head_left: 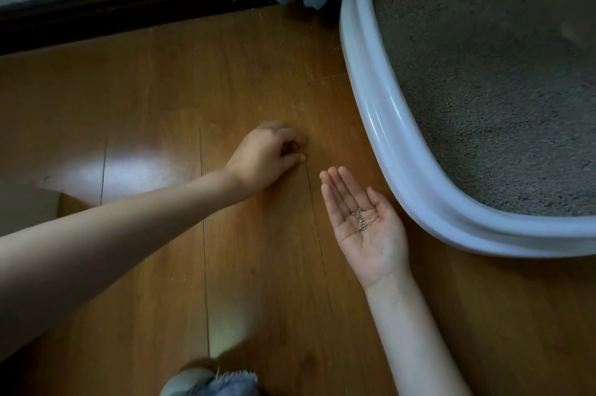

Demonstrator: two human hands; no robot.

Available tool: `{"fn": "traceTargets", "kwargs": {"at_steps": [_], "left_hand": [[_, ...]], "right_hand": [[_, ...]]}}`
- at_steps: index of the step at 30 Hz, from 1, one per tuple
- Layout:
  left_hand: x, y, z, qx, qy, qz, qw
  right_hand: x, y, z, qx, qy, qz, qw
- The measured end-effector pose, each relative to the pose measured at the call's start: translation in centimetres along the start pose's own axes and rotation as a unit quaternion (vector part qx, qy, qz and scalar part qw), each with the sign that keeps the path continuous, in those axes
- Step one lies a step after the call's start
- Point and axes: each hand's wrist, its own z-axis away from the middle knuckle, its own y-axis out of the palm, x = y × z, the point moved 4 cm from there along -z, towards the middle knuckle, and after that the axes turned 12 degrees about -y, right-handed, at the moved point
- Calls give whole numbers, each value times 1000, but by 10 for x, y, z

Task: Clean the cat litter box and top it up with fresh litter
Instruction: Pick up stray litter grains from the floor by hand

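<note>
Few litter grains [362,221] on flat right palm [364,218]; left fingers [298,147] curled at floor [145,105].

One head camera, looking steeply down.
It faces forward over the wooden floor [154,99] toward the dark baseboard [129,5], close above the floor, with no second view.

I find no legible text, label, brand, number or sign anywhere in my view. The litter box [380,124] rim carries no marking I can read, and the floor [161,89] boards are likewise unmarked.
</note>
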Motion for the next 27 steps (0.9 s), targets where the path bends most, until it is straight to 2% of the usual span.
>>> {"fn": "traceTargets", "kwargs": {"at_steps": [12, 19, 23, 27], "left_hand": [[-6, 4, -21, 1, 60, -16, 998], [-16, 9, -20, 0, 143, -147, 979], [-19, 16, -20, 28, 109, -206, 972], [-23, 18, -17, 38, 103, -173, 979]], "right_hand": [[-1, 3, 1, 0, 3, -18, 1000], [2, 5, 1, 1, -2, -9, 1000], [3, 5, 3, -3, -3, -7, 1000], [-3, 2, 8, -2, 13, 9, 1000]]}}
